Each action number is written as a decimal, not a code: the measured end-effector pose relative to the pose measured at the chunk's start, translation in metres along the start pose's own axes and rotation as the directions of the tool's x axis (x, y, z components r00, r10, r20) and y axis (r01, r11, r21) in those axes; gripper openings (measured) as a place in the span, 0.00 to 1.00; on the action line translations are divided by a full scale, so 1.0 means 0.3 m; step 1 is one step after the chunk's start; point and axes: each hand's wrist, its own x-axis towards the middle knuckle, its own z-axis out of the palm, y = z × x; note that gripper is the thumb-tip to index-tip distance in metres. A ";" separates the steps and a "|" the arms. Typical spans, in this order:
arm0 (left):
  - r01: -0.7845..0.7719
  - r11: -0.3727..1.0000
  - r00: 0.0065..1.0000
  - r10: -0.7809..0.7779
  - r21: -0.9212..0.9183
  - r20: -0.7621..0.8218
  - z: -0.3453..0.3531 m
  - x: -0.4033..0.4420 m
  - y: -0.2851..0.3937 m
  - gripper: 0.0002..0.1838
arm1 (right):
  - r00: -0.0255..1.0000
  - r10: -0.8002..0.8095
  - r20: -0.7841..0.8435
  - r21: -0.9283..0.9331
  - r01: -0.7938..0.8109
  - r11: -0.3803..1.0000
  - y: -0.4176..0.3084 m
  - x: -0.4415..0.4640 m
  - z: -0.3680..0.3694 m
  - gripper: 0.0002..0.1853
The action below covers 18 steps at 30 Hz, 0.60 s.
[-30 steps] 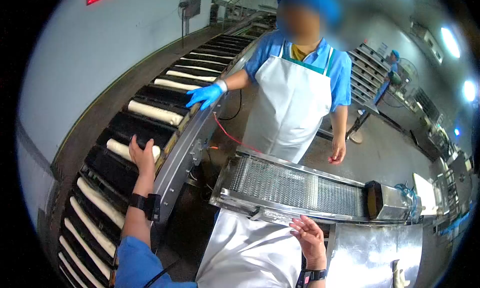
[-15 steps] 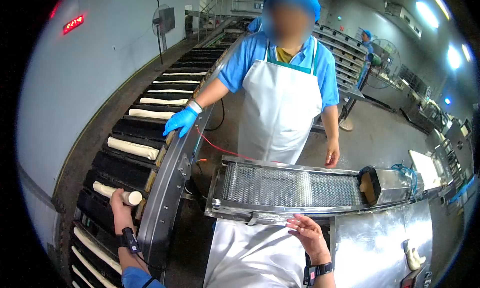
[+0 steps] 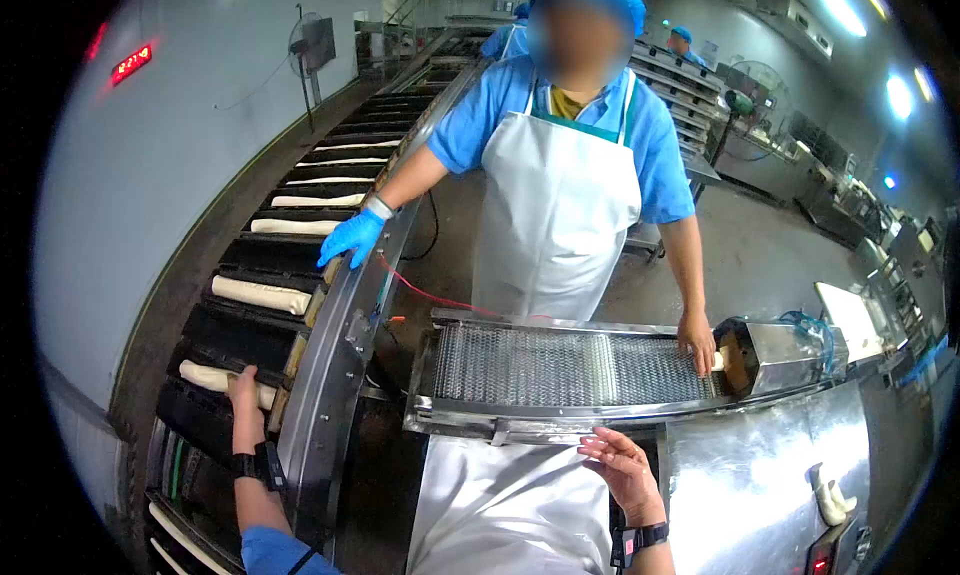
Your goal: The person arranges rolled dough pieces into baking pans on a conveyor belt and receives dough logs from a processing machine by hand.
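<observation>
My left hand point(image 3: 243, 387) is at a pale roll of dough point(image 3: 205, 376) lying in a black trough point(image 3: 190, 415) of the conveyor on the left. Its fingers look closed around the roll near the right end, though partly hidden. My right hand point(image 3: 626, 467), holding nothing, hovers with fingers apart by the front edge of a metal mesh belt point(image 3: 520, 370). Across from me, a co-worker's bare hand point(image 3: 697, 343) touches a small dough piece point(image 3: 718, 361) at the belt's right end. The co-worker's blue-gloved hand point(image 3: 352, 237) rests by the conveyor's side rail.
More dough rolls point(image 3: 262, 295) lie in troughs farther up the conveyor. A steel rail point(image 3: 335, 375) runs between conveyor and mesh belt. A metal housing point(image 3: 790, 360) stands at the belt's right end. Dough pieces point(image 3: 828, 497) lie on the steel table point(image 3: 745, 475) at right.
The roll's right end, tilted up in my left hand before, now lies down in the trough. The co-worker's bare hand has moved right onto the mesh belt. My right hand has barely moved.
</observation>
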 end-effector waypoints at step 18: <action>-0.049 0.368 0.997 0.066 0.929 0.026 -0.134 -0.493 0.216 0.40 | 0.999 0.040 0.001 0.095 -0.040 0.995 0.074 0.069 -0.035 0.23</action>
